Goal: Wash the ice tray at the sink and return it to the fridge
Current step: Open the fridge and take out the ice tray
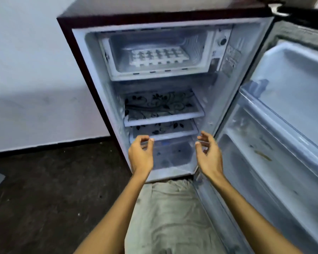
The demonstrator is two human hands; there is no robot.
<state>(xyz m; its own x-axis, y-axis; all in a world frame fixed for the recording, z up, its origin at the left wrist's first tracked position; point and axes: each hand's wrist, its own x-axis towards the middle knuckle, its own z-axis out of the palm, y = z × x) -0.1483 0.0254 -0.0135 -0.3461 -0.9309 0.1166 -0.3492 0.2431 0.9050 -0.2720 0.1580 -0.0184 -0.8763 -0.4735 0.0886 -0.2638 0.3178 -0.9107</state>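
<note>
- I can read no words, brand or numbers anywhere here.
- The label panel (pixel 230 60) on my fridge's (pixel 99 99) inner right wall carries print, but it is too blurred to make out.

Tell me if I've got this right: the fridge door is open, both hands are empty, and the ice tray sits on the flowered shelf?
Not quite. The head view shows the ice tray in the freezer box at the top, above the flowered shelf. The door is open, and the left hand and right hand are empty.
</note>
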